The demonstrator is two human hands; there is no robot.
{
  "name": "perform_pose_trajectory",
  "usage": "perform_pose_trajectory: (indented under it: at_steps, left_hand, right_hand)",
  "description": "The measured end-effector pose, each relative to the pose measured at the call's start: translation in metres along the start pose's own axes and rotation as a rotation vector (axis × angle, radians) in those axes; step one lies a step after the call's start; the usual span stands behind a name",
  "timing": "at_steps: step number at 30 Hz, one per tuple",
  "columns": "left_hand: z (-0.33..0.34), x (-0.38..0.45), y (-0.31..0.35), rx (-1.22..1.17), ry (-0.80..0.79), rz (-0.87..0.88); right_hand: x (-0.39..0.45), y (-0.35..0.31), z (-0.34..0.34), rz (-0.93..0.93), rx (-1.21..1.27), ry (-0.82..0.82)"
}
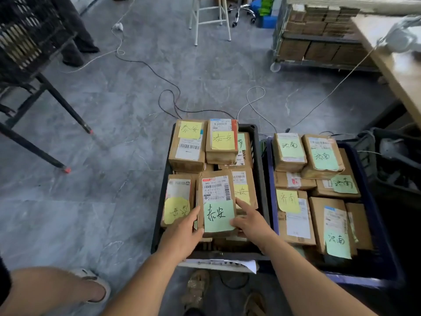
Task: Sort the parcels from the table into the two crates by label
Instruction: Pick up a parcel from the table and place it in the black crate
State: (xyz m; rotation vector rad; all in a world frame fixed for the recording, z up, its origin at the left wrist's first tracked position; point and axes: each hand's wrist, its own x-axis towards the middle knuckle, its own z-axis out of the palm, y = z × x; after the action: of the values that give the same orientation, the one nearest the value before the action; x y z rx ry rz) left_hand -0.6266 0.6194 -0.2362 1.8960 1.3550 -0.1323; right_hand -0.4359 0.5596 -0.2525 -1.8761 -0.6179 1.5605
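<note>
Grey marbled tile floor (118, 124) fills most of the view, with black and white cables (168, 87) looping across it. Light wooden table (398, 71) runs along the right edge. Black slatted plastic crate on a black metal stand (27, 42) sits upper left; a white stool (211, 17) stands at top centre, and a wheeled cart stacked with brown boxes (319, 42) at upper right.

Two crates sit side by side on the floor, touching or nearly so. Black plastic crate (257, 156) on the left holds brown cardboard parcels, mostly with yellow sticky notes. Blue plastic crate (373, 201) on the right holds brown cardboard parcels with green and yellow notes showing different handwritten characters.

Brown cardboard parcel with a white shipping label and a green handwritten note (217, 201) lies on top of the pile at the near side of the black crate, between a yellow-noted parcel (177, 201) on its left and another parcel (245, 188) on its right.

Left hand (184, 233) holds the green-noted parcel's lower left edge, thumb up along its side, fingers wrapped under. Right hand (250, 222) grips its lower right edge, thumb pressed on the green note, index finger extended up along the side.

A sandalled foot (95, 286) shows lower left.
</note>
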Motion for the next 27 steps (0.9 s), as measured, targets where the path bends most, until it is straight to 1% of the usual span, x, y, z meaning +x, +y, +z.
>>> perform_pose_trajectory:
  at_steps: [4,7,10,13,17,22,27]
  left_hand:
    - [-0.014,0.033,-0.017,0.13,0.004,0.05]
    - [-0.019,0.053,-0.025,0.281,-0.035,0.121]
    - [-0.017,0.067,-0.033,0.364,-0.074,0.131]
    - [-0.014,0.073,-0.035,0.4,-0.089,0.159]
    - [-0.013,0.077,-0.036,0.419,-0.09,0.194]
    - [-0.021,0.076,-0.03,0.399,-0.126,0.182]
    - [-0.039,0.069,-0.003,0.34,-0.098,0.251]
  right_hand:
    - [0.035,-0.001,0.025,0.047,-0.027,0.029]
    - [0.055,-0.006,0.036,0.097,-0.063,0.078]
    - [0.067,-0.01,0.042,0.115,-0.147,0.139]
    - [0.075,-0.009,0.047,0.133,-0.244,0.173]
    - [0.078,-0.01,0.048,0.156,-0.305,0.178]
    - [0.065,-0.019,0.044,0.159,-0.417,0.181]
    - [0.029,-0.035,0.031,0.113,-0.617,0.29]
